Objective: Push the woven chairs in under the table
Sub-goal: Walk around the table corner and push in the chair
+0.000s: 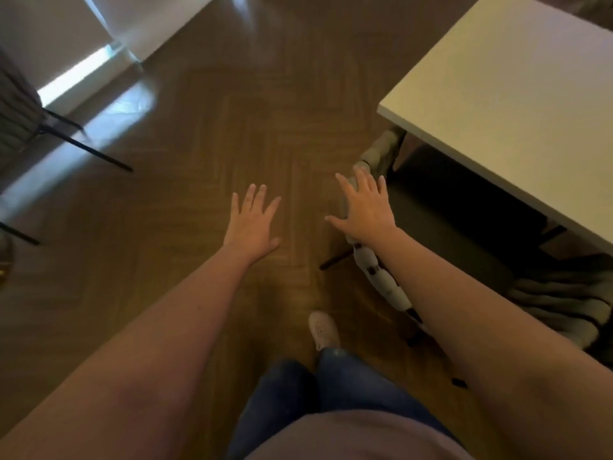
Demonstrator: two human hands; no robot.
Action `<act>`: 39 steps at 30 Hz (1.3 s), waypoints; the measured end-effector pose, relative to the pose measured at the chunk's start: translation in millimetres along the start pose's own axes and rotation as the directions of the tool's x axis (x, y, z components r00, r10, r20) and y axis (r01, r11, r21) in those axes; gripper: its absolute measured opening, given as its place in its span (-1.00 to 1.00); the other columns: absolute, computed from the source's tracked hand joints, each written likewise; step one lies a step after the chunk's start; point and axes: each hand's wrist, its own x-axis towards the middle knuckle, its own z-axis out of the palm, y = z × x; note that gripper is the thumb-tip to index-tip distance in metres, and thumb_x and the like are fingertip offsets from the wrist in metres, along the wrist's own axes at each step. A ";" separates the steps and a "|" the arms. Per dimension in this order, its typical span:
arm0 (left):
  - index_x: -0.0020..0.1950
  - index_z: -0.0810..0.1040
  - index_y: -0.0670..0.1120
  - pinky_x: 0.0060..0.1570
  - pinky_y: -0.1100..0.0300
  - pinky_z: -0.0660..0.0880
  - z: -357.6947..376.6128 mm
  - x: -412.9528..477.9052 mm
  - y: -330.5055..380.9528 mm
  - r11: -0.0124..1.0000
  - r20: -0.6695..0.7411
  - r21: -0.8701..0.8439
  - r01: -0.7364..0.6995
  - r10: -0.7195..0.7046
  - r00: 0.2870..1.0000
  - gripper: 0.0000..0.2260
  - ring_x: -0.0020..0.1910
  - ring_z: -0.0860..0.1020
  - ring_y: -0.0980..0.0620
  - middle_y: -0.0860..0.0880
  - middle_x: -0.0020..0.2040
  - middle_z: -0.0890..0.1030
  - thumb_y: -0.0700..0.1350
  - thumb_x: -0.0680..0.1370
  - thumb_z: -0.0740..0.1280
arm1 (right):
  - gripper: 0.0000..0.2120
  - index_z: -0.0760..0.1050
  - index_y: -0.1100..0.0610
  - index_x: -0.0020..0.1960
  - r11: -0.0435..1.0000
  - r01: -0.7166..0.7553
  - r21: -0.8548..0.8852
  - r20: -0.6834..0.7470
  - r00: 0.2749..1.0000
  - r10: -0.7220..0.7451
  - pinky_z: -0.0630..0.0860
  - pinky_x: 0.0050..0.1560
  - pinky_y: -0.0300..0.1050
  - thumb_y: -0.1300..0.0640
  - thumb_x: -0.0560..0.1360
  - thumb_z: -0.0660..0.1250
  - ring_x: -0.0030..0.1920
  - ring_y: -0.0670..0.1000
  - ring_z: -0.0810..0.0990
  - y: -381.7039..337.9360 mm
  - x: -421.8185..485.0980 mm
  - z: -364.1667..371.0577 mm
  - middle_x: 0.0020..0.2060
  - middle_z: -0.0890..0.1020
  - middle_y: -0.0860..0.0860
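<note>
Seeing the woven chair (381, 280) yet?

Yes: I have it just beside the table (514, 94), seat partly under the top. Right hand (365, 210) flat, fingers spread, apparently on its back; blur hides contact. Left hand (252, 224) open, holding nothing, over the floor (199, 127). A second chair (20, 104) stands well apart, left.

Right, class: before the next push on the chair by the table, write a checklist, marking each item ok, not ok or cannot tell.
1. Right hand touching the woven chair back: cannot tell; it lies over it, fingers straight.
2. Left hand free: ok, open, empty.
3. Seat partly under table: ok.
4. Foot clear of chair legs: ok.
5. Second chair at left pushed in: not ok, far from table.
</note>
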 end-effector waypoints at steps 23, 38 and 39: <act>0.58 -0.12 0.03 0.48 -0.21 -0.16 -172.1 458.0 -119.8 0.771 0.033 0.260 -0.582 0.595 0.803 -0.17 0.54 -0.21 -0.16 -0.20 0.57 -0.17 0.18 0.50 0.34 | -0.15 -0.03 0.03 0.58 0.601 -0.748 0.282 -0.028 0.620 0.784 -0.18 0.51 0.22 -0.30 0.49 0.27 0.56 0.17 -0.14 28.6 347.7 -79.4 0.56 -0.05 0.18; 0.58 -0.18 0.05 0.46 -0.22 -0.19 -328.3 769.5 106.2 0.542 0.040 0.367 -0.757 0.803 0.594 -0.08 0.54 -0.22 -0.16 -0.18 0.57 -0.18 0.17 0.47 0.39 | -0.13 -0.03 0.04 0.58 0.361 -0.864 0.352 -0.028 0.375 0.927 -0.15 0.50 0.24 -0.31 0.47 0.27 0.56 0.18 -0.12 309.1 523.4 -158.9 0.56 -0.03 0.17; 0.58 -0.18 0.05 0.46 -0.22 -0.18 -336.5 788.2 119.9 0.525 0.031 0.379 -0.762 0.816 0.578 -0.08 0.54 -0.22 -0.16 -0.18 0.57 -0.18 0.17 0.46 0.39 | -0.13 -0.03 0.04 0.58 0.337 -0.871 0.358 -0.027 0.351 0.936 -0.14 0.50 0.24 -0.31 0.47 0.27 0.56 0.18 -0.12 326.1 533.8 -163.2 0.56 -0.03 0.17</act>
